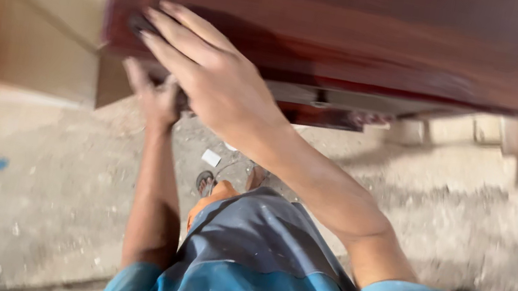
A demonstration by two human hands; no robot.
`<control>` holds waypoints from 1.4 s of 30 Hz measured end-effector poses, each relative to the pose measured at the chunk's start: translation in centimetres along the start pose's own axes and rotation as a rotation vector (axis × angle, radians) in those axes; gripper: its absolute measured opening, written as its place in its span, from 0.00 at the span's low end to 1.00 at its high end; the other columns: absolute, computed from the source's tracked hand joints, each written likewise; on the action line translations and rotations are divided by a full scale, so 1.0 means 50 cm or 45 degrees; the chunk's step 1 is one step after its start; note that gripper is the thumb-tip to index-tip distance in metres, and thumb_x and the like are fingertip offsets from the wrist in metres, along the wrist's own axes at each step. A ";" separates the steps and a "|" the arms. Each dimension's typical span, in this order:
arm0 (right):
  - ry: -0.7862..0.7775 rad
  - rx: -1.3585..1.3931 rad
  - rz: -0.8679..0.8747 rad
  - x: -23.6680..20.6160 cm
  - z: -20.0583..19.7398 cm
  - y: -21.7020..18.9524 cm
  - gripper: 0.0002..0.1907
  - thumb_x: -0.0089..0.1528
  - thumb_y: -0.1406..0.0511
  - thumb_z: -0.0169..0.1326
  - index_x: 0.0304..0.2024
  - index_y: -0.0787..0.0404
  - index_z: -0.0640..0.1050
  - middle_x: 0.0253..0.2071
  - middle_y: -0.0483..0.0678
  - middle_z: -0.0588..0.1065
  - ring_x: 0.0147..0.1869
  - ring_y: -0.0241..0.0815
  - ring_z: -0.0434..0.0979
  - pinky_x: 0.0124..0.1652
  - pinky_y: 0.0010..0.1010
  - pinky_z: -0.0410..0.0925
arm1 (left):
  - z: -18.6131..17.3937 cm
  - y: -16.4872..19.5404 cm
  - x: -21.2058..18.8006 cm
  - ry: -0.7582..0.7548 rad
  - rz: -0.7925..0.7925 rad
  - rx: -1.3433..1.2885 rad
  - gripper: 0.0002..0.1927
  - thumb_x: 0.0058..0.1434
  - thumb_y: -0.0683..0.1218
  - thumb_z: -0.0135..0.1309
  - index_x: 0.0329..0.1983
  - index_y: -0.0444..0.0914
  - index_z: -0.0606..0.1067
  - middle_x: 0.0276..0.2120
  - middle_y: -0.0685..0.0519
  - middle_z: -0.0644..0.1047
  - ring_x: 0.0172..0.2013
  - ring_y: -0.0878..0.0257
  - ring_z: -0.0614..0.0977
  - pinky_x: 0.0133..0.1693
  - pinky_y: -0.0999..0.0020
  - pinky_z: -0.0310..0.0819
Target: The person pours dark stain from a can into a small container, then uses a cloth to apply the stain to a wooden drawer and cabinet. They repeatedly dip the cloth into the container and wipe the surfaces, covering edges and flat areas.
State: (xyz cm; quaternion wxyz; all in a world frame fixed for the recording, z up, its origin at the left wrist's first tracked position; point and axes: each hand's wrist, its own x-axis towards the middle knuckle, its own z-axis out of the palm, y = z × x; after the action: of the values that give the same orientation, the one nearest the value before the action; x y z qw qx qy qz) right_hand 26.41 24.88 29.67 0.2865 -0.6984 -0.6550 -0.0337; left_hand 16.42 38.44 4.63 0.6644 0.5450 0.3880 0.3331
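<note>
Right hand (217,80) lies spread flat on the dark red varnished cabinet (360,30) top, bracing it; left hand (154,96) grips under its near-left corner (fingers partly hidden).

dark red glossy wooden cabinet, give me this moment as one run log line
right hand: flat on dark red glossy wooden cabinet top edge | left hand: under its corner | floor: dusty concrete floor

Bright daylight, soft shadows on the floor (22,198), whole picture motion-blurred.
</note>
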 end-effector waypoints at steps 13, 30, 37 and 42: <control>0.634 -0.551 0.952 -0.518 -0.436 0.278 0.21 0.67 0.83 0.40 0.54 0.71 0.81 0.55 0.64 0.78 0.66 0.58 0.78 0.62 0.43 0.71 | -0.035 -0.113 0.026 -0.057 0.641 0.181 0.60 0.68 0.70 0.55 0.80 0.27 0.40 0.78 0.32 0.50 0.79 0.41 0.54 0.79 0.46 0.46; -0.155 -0.256 0.196 0.117 0.114 -0.060 0.21 0.73 0.64 0.46 0.67 0.65 0.67 0.74 0.57 0.61 0.80 0.52 0.57 0.78 0.40 0.49 | -0.005 -0.065 0.011 -0.095 0.690 0.050 0.55 0.68 0.65 0.59 0.78 0.27 0.44 0.75 0.35 0.56 0.74 0.46 0.61 0.77 0.51 0.52; -0.029 -0.155 0.336 -0.008 0.011 0.063 0.23 0.76 0.67 0.46 0.72 0.68 0.63 0.75 0.60 0.59 0.81 0.52 0.54 0.78 0.42 0.48 | -0.023 -0.101 0.033 -0.127 0.734 -0.020 0.51 0.70 0.62 0.58 0.78 0.27 0.45 0.74 0.35 0.57 0.74 0.47 0.62 0.76 0.51 0.52; 0.065 -0.662 0.941 -0.294 -0.280 0.223 0.38 0.52 0.85 0.37 0.63 0.64 0.74 0.71 0.55 0.66 0.77 0.48 0.60 0.75 0.44 0.46 | -0.030 -0.098 0.030 -0.122 0.750 0.002 0.49 0.71 0.61 0.57 0.77 0.26 0.46 0.74 0.35 0.58 0.73 0.47 0.62 0.77 0.51 0.52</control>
State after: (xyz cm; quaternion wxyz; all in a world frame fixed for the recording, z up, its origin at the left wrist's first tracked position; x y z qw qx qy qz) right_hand 39.38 5.75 31.18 0.1106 -0.9331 -0.3240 -0.1097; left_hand 15.90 39.52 -0.55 0.5562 0.6499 0.1815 0.4852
